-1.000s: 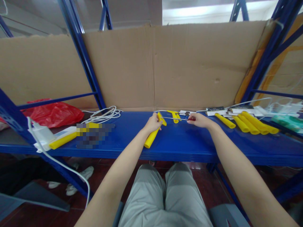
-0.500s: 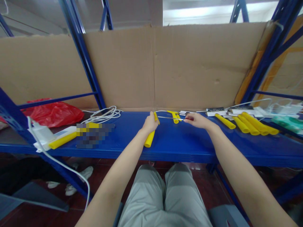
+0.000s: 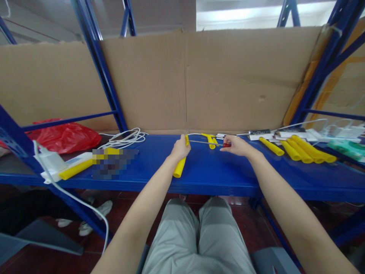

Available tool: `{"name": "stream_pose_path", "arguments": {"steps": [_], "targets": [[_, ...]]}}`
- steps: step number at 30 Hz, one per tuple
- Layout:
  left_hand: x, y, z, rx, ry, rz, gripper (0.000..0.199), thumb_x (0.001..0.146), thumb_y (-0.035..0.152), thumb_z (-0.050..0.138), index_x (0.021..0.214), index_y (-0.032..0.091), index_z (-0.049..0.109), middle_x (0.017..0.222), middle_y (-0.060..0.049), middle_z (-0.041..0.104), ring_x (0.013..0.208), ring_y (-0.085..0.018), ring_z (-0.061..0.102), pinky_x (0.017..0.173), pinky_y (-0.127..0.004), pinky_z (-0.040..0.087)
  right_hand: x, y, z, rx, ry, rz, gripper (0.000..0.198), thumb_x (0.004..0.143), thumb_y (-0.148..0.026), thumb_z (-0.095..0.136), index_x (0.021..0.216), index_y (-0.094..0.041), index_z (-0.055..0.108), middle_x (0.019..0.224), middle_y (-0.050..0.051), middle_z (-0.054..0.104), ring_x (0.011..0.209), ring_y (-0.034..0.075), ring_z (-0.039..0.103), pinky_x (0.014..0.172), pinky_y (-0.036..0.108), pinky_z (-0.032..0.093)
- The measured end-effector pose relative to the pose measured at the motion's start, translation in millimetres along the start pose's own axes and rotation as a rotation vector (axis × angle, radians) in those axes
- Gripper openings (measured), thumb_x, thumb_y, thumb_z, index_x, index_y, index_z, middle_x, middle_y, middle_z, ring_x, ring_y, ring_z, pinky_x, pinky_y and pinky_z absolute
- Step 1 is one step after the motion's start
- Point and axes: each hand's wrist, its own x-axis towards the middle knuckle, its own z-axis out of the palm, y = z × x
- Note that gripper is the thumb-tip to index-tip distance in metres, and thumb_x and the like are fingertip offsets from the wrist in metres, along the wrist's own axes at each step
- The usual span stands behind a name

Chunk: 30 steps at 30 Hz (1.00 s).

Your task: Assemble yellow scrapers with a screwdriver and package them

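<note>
My left hand is closed round a yellow plastic tube, which stands tilted on the blue shelf top with its lower end toward me. A screwdriver with a red handle is in my right hand, between thumb and fingers. Its long metal shaft points left, and the tip reaches the upper part of the tube beside my left hand. Behind the shaft lie small yellow pieces at the back of the shelf. My left fingers hide the exact spot where the tip meets the tube.
On the right lie several yellow tubes and white-and-black boxes. To the left are a coiled white cable, a red plastic bag and another yellow tube. A cardboard sheet stands behind the blue shelf.
My right fingers have loosened and shifted on the screwdriver, so more of its red handle shows. My left hand and the yellow tube stay almost in place.
</note>
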Motion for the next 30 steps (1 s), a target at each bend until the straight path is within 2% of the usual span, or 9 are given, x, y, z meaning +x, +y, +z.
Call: {"name": "stream_pose_path", "arguments": {"steps": [9,12,15,19,22,25,30], "targets": [[0,0,0,-0.015,0.006,-0.014,0.018,0.087,0.015,0.053,0.100,0.019,0.041,0.101,-0.014,0.069,0.079,-0.020,0.070,0.070,-0.029,0.052,-2,-3,-5,0.061,-0.102,-0.082,0.026,0.080,-0.044,0.054,0.073,-0.019,0.057,0.067,0.004,0.063,0.061,0.017,0.056,0.057,0.028,0.039],[0,0,0,-0.022,0.002,-0.015,0.018,0.087,0.015,0.054,0.100,0.019,0.041,0.100,-0.015,0.069,0.079,-0.021,0.070,0.070,-0.029,0.051,-2,-3,-3,0.056,-0.099,-0.036,0.026,0.074,-0.045,0.063,0.073,-0.020,0.054,0.069,0.004,0.062,0.062,0.017,0.055,0.057,0.028,0.040],[0,0,0,-0.031,-0.001,-0.018,0.019,0.087,0.015,0.054,0.099,0.018,0.041,0.100,-0.015,0.069,0.078,-0.020,0.070,0.069,-0.029,0.051,0,-1,1,0.059,-0.068,0.007,0.029,0.066,-0.037,0.072,0.075,-0.021,0.049,0.070,0.002,0.060,0.062,0.016,0.054,0.057,0.026,0.040],[0,0,0,-0.041,-0.004,-0.027,0.018,0.087,0.014,0.053,0.098,0.018,0.040,0.101,-0.016,0.068,0.075,-0.020,0.070,0.066,-0.028,0.051,2,3,5,0.045,-0.013,-0.025,0.024,0.067,-0.029,0.069,0.076,-0.022,0.048,0.070,0.001,0.060,0.061,0.015,0.052,0.057,0.026,0.039],[0,-1,0,-0.040,0.001,-0.034,0.019,0.087,0.014,0.054,0.098,0.019,0.039,0.101,-0.016,0.068,0.074,-0.019,0.069,0.066,-0.027,0.050,2,7,4,0.033,-0.009,-0.092,0.021,0.071,-0.037,0.067,0.075,-0.021,0.055,0.071,0.002,0.064,0.064,0.017,0.056,0.059,0.027,0.040],[1,-1,0,-0.041,0.005,-0.038,0.020,0.086,0.014,0.055,0.097,0.019,0.039,0.100,-0.015,0.068,0.074,-0.019,0.069,0.066,-0.027,0.050,2,9,-1,-0.014,-0.033,-0.143,0.027,0.076,-0.048,0.062,0.077,-0.021,0.064,0.076,0.004,0.068,0.070,0.019,0.060,0.063,0.028,0.041],[0,0,-1,-0.024,-0.002,-0.046,0.020,0.086,0.014,0.055,0.098,0.019,0.040,0.100,-0.015,0.068,0.076,-0.019,0.069,0.067,-0.027,0.051,-1,4,-5,-0.094,-0.013,-0.126,0.031,0.080,-0.051,0.057,0.082,-0.023,0.068,0.078,0.004,0.070,0.070,0.020,0.061,0.059,0.028,0.039]]}}
